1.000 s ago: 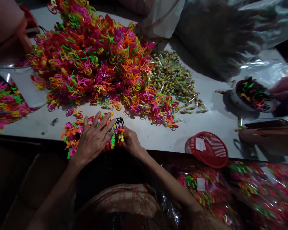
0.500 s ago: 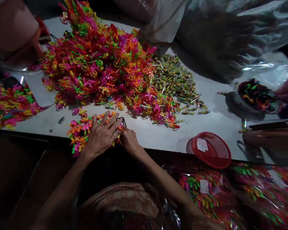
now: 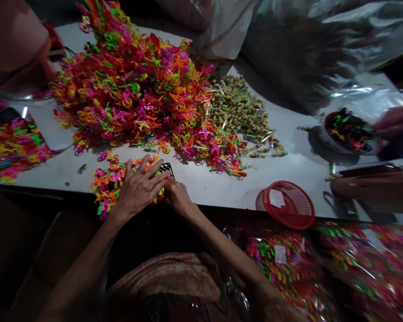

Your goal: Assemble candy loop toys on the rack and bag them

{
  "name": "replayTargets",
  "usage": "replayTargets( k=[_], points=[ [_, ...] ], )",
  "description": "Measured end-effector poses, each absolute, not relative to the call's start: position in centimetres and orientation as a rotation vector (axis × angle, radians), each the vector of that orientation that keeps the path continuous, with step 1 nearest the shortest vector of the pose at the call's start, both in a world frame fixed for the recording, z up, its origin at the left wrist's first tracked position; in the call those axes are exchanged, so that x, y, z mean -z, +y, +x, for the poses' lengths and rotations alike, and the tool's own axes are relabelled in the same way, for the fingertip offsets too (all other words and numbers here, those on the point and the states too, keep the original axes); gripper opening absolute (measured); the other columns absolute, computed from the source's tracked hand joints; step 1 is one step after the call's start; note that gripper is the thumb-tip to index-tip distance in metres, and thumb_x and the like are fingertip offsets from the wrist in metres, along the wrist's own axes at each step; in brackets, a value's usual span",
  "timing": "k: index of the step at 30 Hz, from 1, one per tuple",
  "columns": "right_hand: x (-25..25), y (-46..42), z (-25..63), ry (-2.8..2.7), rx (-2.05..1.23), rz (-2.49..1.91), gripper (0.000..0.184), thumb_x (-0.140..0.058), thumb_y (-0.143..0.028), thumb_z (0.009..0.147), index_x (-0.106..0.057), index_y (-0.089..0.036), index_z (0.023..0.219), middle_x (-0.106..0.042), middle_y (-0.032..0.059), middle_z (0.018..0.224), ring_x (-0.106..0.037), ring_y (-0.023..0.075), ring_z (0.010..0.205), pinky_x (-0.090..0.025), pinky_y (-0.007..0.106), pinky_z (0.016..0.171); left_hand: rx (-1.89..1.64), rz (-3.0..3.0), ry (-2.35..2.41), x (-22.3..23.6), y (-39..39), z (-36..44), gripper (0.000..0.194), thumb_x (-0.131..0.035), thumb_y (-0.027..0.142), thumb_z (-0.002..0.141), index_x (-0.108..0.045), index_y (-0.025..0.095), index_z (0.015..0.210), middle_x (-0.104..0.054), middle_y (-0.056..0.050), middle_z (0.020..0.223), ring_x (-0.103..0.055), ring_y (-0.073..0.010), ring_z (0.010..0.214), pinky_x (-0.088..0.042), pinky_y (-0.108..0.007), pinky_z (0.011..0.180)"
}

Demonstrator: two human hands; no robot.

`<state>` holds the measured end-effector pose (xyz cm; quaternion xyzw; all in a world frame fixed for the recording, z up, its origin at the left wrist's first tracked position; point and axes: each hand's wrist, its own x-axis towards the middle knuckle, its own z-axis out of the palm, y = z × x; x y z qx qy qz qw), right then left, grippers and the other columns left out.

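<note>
My left hand (image 3: 139, 184) lies with fingers spread over rows of small bright plastic toy pieces (image 3: 108, 184) at the table's front edge. The pieces are orange, pink, yellow and green. Under and beyond its fingertips a black grid tray (image 3: 167, 168) shows at the right end of the rows. At that tray's near right side is my right hand (image 3: 178, 195), its fingers curled closed; what they hold is hidden. Behind both hands rises a large heap of similar loose plastic pieces (image 3: 137, 94), some with ring shapes.
Right of the heap lies a pile of small printed tubes (image 3: 240, 107). A red mesh basket (image 3: 289, 205) stands at the front edge. Farther right are a bowl (image 3: 351, 134) of dark and coloured pieces and a blurred brown object (image 3: 369, 190). Filled clear bags (image 3: 285, 268) sit below the table.
More of the black grid tray shows past my left fingertips. Both hands stay close together at nearly the same place. The whole view has shifted slightly.
</note>
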<state>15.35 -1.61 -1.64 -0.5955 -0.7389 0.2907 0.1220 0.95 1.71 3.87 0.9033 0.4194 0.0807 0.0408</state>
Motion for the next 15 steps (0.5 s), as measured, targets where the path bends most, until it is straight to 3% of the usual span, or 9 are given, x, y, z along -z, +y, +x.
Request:
replayTargets(
  k=[6, 8, 11, 15],
  points=[
    [1.2, -1.4, 15.1, -2.066, -0.974, -1.78, 0.015, -0.054, -0.017, 0.083, -0.068, -0.016, 0.089, -0.068, 0.0059, 0.088, -0.059, 0.0166, 0.076, -0.04, 0.024, 0.064, -0.314, 2.758, 1.213, -3.4, 2.4, 0.1, 0.034, -0.04, 0.039, 0.094, -0.067, 0.035, 0.114, -0.053, -0.003, 0.141, -0.032, -0.0352, 0.14, -0.02, -0.069, 0.107],
    [1.4, -1.9, 17.4, -1.959, -0.979, -1.694, 0.016, -0.06, -0.02, 0.082, -0.068, -0.018, 0.095, -0.067, 0.0031, 0.086, -0.059, 0.0148, 0.074, -0.042, 0.023, 0.065, -0.355, 2.767, 1.191, -3.0, 2.6, -0.2, 0.035, -0.039, 0.04, 0.094, -0.068, 0.035, 0.113, -0.053, -0.004, 0.14, -0.034, -0.0362, 0.139, -0.021, -0.069, 0.106],
    [0.7, -2.5, 23.2, -1.754, -0.744, -1.852, 0.028, -0.06, -0.023, 0.083, -0.065, -0.018, 0.11, -0.068, 0.0038, 0.089, -0.06, 0.015, 0.076, -0.045, 0.024, 0.07, -0.387, 2.815, 1.106, -2.7, 2.4, -0.7, 0.037, -0.037, 0.04, 0.094, -0.067, 0.034, 0.114, -0.054, -0.004, 0.139, -0.036, -0.037, 0.137, -0.021, -0.068, 0.106],
    [-0.9, -1.4, 30.2, -1.584, -0.386, -2.498, 0.023, -0.052, -0.019, 0.087, -0.069, -0.018, 0.103, -0.066, 0.0107, 0.107, -0.062, 0.0204, 0.092, -0.043, 0.027, 0.072, -0.375, 2.899, 1.025, -2.4, 2.2, -0.8, 0.036, -0.038, 0.039, 0.095, -0.066, 0.036, 0.116, -0.054, -0.002, 0.139, -0.04, -0.0342, 0.135, -0.024, -0.064, 0.107]
  ],
)
